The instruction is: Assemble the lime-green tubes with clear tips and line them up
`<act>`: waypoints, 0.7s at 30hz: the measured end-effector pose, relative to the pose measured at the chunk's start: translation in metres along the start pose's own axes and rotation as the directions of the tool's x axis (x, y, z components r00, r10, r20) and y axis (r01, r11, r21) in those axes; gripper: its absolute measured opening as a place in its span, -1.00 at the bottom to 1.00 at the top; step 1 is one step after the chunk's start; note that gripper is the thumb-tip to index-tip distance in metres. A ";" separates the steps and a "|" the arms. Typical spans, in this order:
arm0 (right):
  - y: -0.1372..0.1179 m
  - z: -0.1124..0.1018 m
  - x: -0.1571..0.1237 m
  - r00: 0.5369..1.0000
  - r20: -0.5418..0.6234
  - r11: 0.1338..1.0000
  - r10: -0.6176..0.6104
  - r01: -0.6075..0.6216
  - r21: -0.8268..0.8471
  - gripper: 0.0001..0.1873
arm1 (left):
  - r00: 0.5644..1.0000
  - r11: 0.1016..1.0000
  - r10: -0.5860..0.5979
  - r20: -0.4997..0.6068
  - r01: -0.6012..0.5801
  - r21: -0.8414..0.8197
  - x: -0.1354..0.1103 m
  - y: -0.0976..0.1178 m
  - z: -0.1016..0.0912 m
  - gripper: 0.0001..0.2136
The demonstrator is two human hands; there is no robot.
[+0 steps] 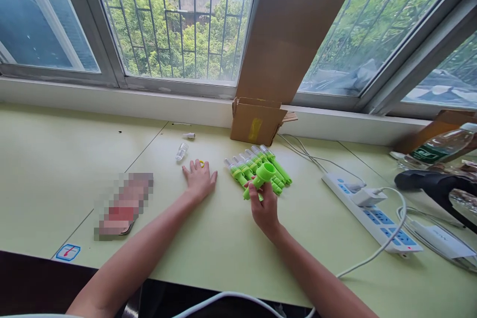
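Observation:
My right hand [265, 208] is closed round the narrow stem of a bright green plastic tube with a wide open cup [266, 172], tilted with the cup up. Just behind it lies a row of several similar green tubes with clear caps [242, 164]. My left hand [200, 180] rests palm down on the table, fingers spread. A small yellow ring [201, 163] shows at its fingertips; whether they touch it I cannot tell. Farther back are a clear plastic cap [182, 152] and a small white cylindrical piece [189, 135].
A cardboard box [257, 121] stands against the window wall. To the right lie a white power strip [367, 211] with cables and a plastic bottle [441, 146]. A blurred-out flat object [126, 203] lies left of my left forearm. A white cable crosses the front edge.

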State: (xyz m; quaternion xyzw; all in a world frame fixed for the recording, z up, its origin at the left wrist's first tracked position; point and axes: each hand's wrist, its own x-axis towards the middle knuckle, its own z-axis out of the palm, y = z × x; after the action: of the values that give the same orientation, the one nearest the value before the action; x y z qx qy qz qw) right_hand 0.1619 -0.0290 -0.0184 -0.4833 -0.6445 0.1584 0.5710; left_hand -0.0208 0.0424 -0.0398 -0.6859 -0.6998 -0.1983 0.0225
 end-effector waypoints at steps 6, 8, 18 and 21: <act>0.002 0.001 -0.002 0.999 0.032 0.999 -0.005 0.007 -0.049 -0.83 | 0.997 0.997 0.081 0.013 -0.081 -0.013 0.002 0.001 -0.001 -0.73; 0.001 0.001 -0.002 0.999 0.031 0.998 -0.010 0.012 -0.060 -0.83 | 0.994 0.992 0.112 0.001 -0.112 -0.057 0.003 0.002 -0.002 -0.75; 0.000 0.000 0.000 0.999 0.039 0.997 -0.003 0.006 -0.079 -0.80 | 0.963 0.946 0.236 -0.132 -0.259 -0.196 -0.002 0.010 -0.007 -0.67; 0.000 0.000 0.000 0.999 0.040 0.996 -0.016 0.019 -0.087 -0.80 | 0.953 0.937 0.259 -0.159 -0.287 -0.197 -0.003 0.012 -0.005 -0.67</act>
State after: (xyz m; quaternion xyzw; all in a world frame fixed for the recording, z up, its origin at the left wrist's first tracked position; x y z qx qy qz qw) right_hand 0.1617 -0.0286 -0.0186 -0.4989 -0.6661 0.1345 0.5378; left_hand -0.0103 0.0379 -0.0334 -0.7604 -0.5686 -0.3131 0.0202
